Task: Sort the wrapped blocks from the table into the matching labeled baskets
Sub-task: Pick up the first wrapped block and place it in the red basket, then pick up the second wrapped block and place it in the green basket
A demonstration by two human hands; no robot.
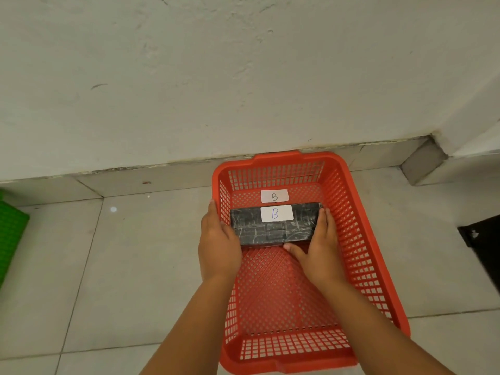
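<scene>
A black wrapped block [273, 231] with a white label marked B is held between both hands over the far half of a red mesh basket [362, 239]. My left hand [219, 244] grips its left end, reaching over the basket's left wall. My right hand [316, 250] holds its right end and front edge, inside the basket. On the basket's floor, just beyond the block, lies a white label marked B [274, 196]. Whether the block rests on the floor of the basket or hangs above it I cannot tell.
The red basket stands on a grey tiled floor against a white wall [216, 77]. The edge of a green basket [10, 234] shows at the far left. A dark object [484, 250] sits at the right edge. A wall corner juts out at the upper right.
</scene>
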